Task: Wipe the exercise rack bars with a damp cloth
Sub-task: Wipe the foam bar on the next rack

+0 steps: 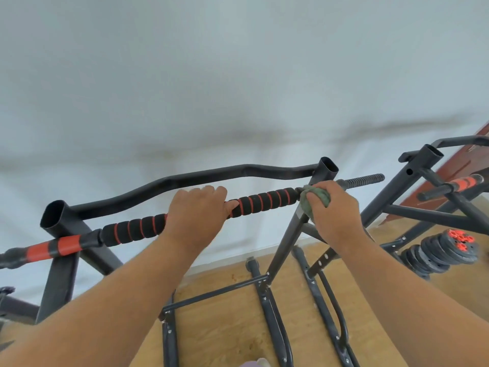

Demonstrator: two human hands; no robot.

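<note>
left hand (pixel 197 209): grips padded bar (pixel 262 201)
right hand (pixel 334 207): at its 3 o'clock, pinches cloth (pixel 316 198) against bar end
plates (pixel 439 251): floor, 4 o'clock

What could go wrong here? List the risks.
1. The left hand grips the foam-padded bar; dampness spreading there might make it slip.
2. The right hand bunches the green cloth at the upright's joint, so fingers could scrape the open tube end.
</note>
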